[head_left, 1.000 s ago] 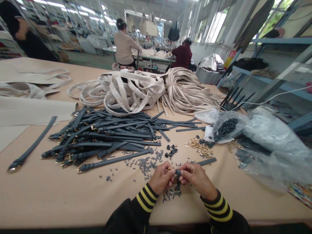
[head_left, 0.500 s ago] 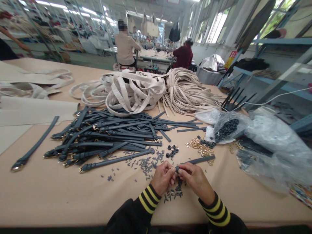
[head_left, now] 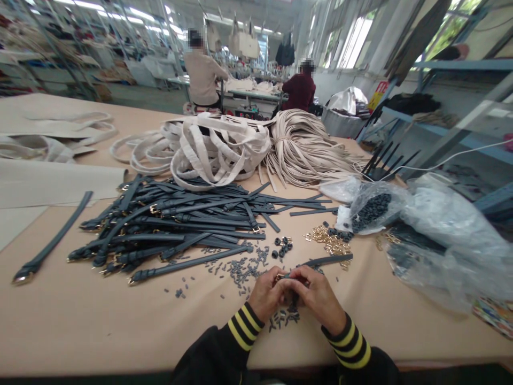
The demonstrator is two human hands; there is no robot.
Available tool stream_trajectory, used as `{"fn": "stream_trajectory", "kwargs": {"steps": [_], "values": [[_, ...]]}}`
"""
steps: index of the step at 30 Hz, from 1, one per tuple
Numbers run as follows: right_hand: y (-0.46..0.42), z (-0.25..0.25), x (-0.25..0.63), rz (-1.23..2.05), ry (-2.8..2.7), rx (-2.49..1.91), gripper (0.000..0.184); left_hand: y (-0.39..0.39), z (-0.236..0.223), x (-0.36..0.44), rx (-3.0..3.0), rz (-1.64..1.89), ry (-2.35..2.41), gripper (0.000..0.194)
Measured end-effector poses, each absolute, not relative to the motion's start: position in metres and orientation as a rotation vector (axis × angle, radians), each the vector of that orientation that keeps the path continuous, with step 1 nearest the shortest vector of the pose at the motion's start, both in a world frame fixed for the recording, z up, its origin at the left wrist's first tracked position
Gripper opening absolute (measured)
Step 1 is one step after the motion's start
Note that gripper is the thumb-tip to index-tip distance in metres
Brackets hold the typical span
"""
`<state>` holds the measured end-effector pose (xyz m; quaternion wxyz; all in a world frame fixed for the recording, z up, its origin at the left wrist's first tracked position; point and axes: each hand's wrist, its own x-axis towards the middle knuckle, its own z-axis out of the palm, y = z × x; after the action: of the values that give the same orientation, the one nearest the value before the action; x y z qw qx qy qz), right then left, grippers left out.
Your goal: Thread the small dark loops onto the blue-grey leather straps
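My left hand (head_left: pixel 266 294) and my right hand (head_left: pixel 319 295) meet at the front of the table, both closed with fingertips pressed together. Between them they pinch a dark buckle strap, whose gold buckle (head_left: pixel 279 276) shows at the left fingers. A grey-blue strap length (head_left: pixel 328 260) emerges behind the right hand; whether it joins the pinched part is hidden. Small dark strap loops (head_left: pixel 283 247) sit just beyond my hands. Little dark leather pieces (head_left: pixel 242 270) lie scattered to the left, and more pieces (head_left: pixel 284 318) lie below the hands.
Many finished-looking buckle straps (head_left: pixel 180 214) form a pile at left centre, with one strap (head_left: pixel 56 235) apart. Gold buckles (head_left: pixel 331 240) are heaped on the right beside plastic bags (head_left: pixel 449 230). Beige strap bundles (head_left: pixel 304 149) lie behind. Two people (head_left: pixel 202 75) sit beyond the table.
My fingers have drawn closer together, and the right hand has shifted left over the dark part, covering more of it. The camera view has moved slightly.
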<state>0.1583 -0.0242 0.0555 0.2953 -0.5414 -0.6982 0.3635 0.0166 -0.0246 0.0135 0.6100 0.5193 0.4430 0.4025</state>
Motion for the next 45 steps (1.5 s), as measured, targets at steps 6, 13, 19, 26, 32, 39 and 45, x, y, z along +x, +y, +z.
{"fn": "stream_trajectory", "kwargs": {"steps": [6, 13, 19, 26, 32, 39, 45], "values": [[-0.014, 0.08, 0.189, 0.548, -2.169, -1.357, 0.032, -0.021, 0.02, 0.014, 1.099, 0.95, 1.095, 0.032], [-0.011, 0.09, 0.197, 0.769, -2.506, -1.519, 0.014, -0.022, 0.02, 0.015, 1.097, 0.982, 1.087, 0.032], [-0.015, 0.091, 0.178, 1.215, -2.281, -1.416, 0.023, -0.022, 0.02, 0.017, 1.191, 0.965, 1.122, 0.028], [-0.019, 0.08, 0.177, 1.251, -2.206, -1.385, 0.023, -0.023, 0.02, 0.018, 1.264, 0.956, 1.144, 0.024], [-0.018, 0.077, 0.18, 1.259, -2.137, -1.385, 0.025, -0.025, 0.022, 0.019, 1.269, 0.892, 1.08, 0.023], [-0.02, 0.071, 0.186, 1.415, -2.069, -1.394, 0.029, -0.024, 0.017, 0.018, 1.34, 0.883, 1.133, 0.018], [-0.021, 0.069, 0.185, 1.622, -1.938, -1.383, 0.027, -0.024, 0.022, 0.017, 1.443, 0.821, 1.094, 0.016]]}}
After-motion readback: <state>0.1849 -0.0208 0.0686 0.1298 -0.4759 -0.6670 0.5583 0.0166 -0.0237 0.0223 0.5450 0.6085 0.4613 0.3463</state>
